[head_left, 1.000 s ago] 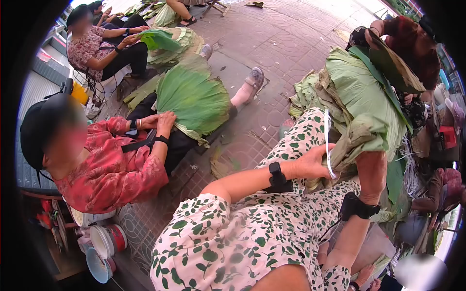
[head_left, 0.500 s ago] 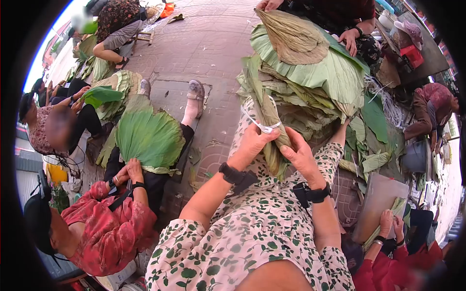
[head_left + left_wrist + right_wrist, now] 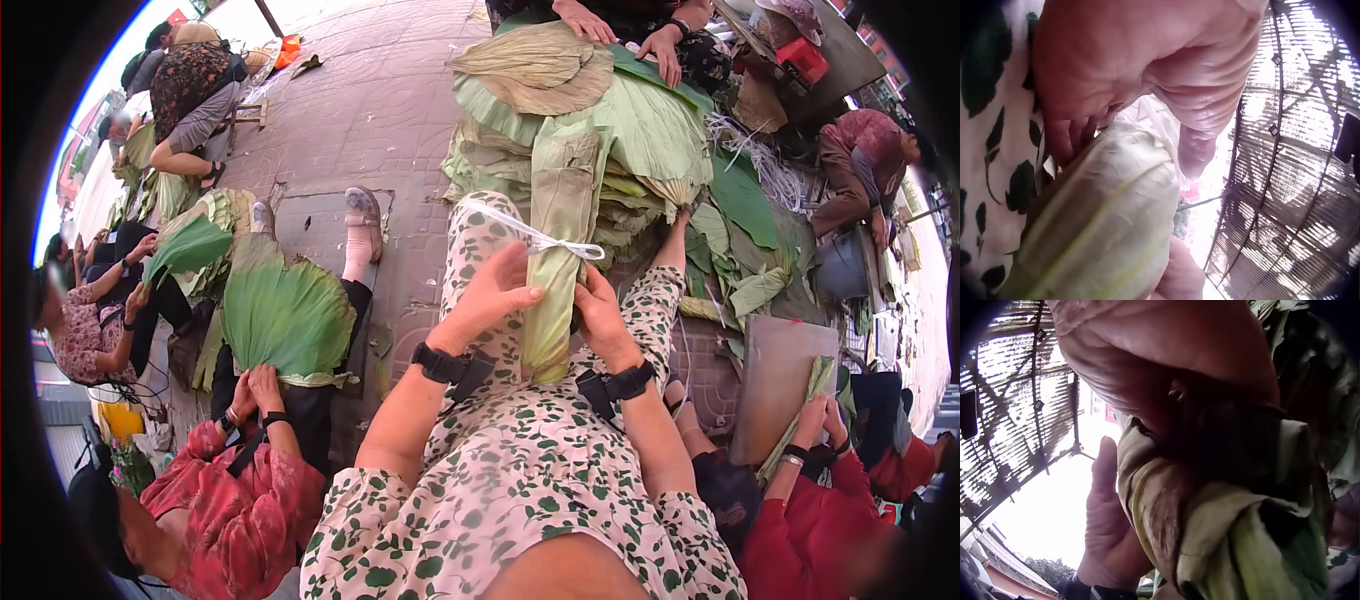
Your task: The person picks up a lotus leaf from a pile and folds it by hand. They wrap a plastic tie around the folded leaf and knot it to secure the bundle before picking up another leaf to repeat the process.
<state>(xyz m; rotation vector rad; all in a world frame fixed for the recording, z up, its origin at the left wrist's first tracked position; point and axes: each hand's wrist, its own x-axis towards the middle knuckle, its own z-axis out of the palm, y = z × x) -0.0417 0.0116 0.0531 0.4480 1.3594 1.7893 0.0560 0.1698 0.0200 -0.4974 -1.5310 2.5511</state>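
Observation:
A long rolled bundle of leaves [image 3: 552, 300] lies over the lap, a white strip [image 3: 560, 243] around its middle with a loop on the right. The left hand [image 3: 490, 293] holds the bundle's left side, thumb on top; in the left wrist view the left hand [image 3: 1147, 69] curls over the pale green roll [image 3: 1116, 212]. From the right side, the right hand [image 3: 603, 318] grips the bundle just below the loop. In the right wrist view the right hand [image 3: 1172, 369] is around the folded leaf end [image 3: 1210, 531], its fingertips hidden.
A stack of large leaves [image 3: 640, 150] stands beyond the knees, another person's hands on it. At left a person in red holds a green leaf [image 3: 287, 315]. White strips [image 3: 762, 165], a board [image 3: 785, 385] and a grey bucket [image 3: 843, 265] are at right.
The bundle has turned upright in the head view, and the white strip shows a loop at its right. The hands have shifted slightly, still on the bundle. The head view has swung right.

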